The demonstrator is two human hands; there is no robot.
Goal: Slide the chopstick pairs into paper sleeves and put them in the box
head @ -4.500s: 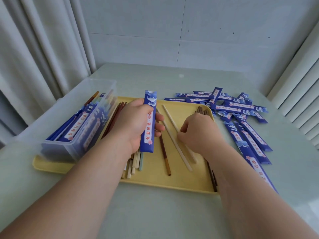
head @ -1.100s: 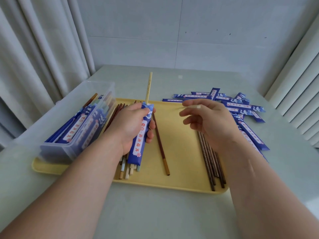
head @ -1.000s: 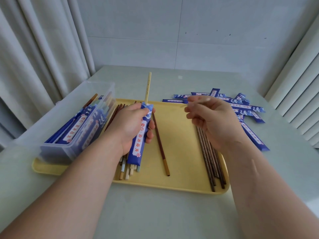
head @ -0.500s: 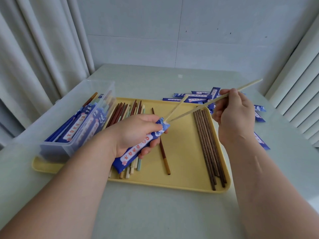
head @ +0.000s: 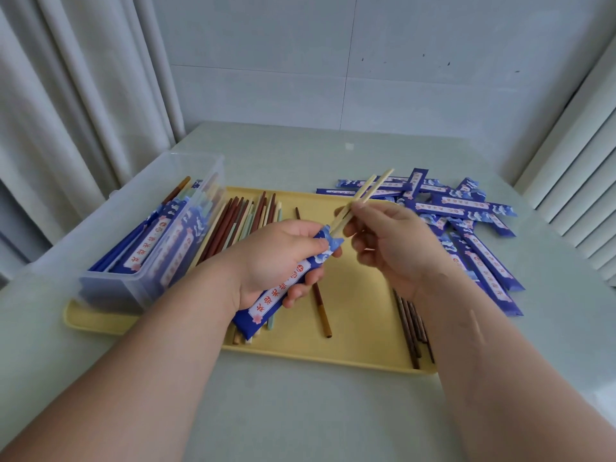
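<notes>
My left hand (head: 273, 258) grips a blue paper sleeve (head: 266, 306) over the yellow tray (head: 360, 351), its open mouth pointing up and right. My right hand (head: 396, 248) pinches a pale chopstick pair (head: 366, 191) whose lower ends sit inside the sleeve's mouth; the upper ends stick out past my fingers. A clear plastic box (head: 150, 241) at the left of the tray holds several sleeved pairs.
Loose chopsticks lie on the tray: a mixed bundle (head: 240, 218) beside the box, one brown stick (head: 321, 311) in the middle, dark ones (head: 411, 331) at the right. Empty blue sleeves (head: 466, 208) are piled on the table right of the tray. Curtains hang left, blinds right.
My right hand has come in toward the left hand and pushed the pale pair's ends into the sleeve's mouth. The sleeve stays in my left hand, tilted.
</notes>
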